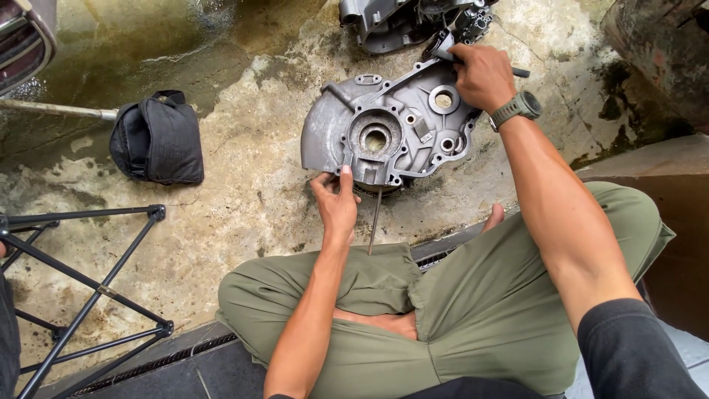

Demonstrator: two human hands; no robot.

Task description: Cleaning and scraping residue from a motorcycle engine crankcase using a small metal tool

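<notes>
A grey metal engine case half [388,129] lies flat on the stained concrete floor in front of my crossed legs. My left hand [336,199] grips its near edge, with the thumb pressed on the casting. My right hand [480,74], with a green watch on the wrist, is closed around a dark-handled tool [443,48] at the case's far right corner. A thin metal rod [375,220] lies on the floor just below the case.
A second engine part [399,22] sits at the top. A black pouch [156,138] lies to the left with a metal bar [55,109] beside it. A black folding frame [81,281] stands at lower left. A drain grate [155,362] runs along the step.
</notes>
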